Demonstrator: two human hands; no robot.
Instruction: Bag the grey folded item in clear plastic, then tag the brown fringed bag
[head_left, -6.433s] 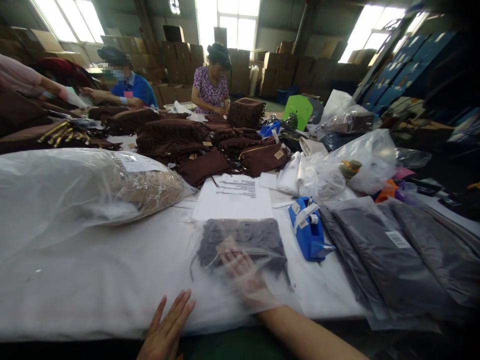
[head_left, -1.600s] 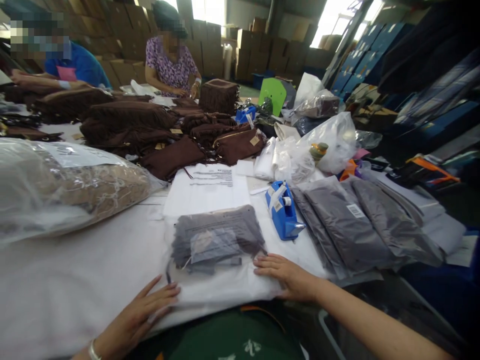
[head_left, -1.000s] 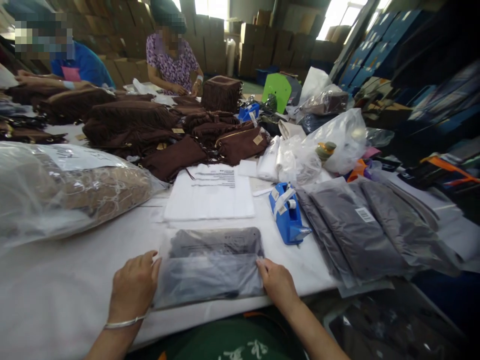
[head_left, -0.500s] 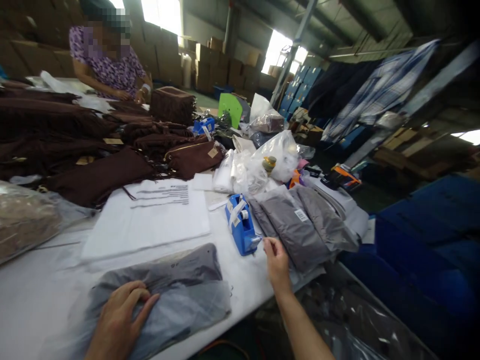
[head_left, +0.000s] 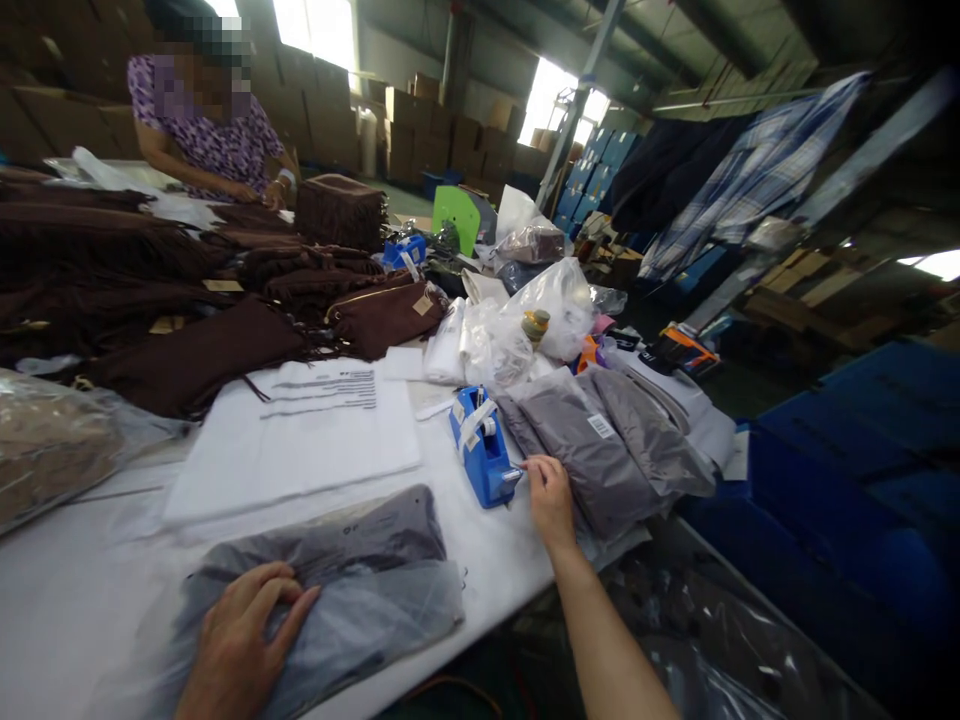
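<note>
A dark grey folded item in a clear plastic bag (head_left: 375,600) lies flat at the table's near edge. My left hand (head_left: 247,625) is on its left part, fingers bent and thumb close to them, holding the plastic down. At the front end of a blue tape dispenser (head_left: 486,465), my right hand (head_left: 551,495) pinches the end of the clear tape between thumb and fingertips. Just right of the dispenser are several grey bagged packages (head_left: 592,450), one with a white barcode label. White printed sheets (head_left: 300,450) lie beyond the grey bag.
Brown fringed bags (head_left: 187,360) are heaped at the left, and a plastic-wrapped bundle (head_left: 52,440) sits nearer. Clear plastic bags (head_left: 551,310) pile up behind the dispenser. Blue boxes (head_left: 840,480) stand at the right. Across the table a person (head_left: 210,140) handles brown goods.
My right hand has shifted slightly up and stays beside the dispenser's front. My left hand stays on the grey bag. The camera view has moved a little.
</note>
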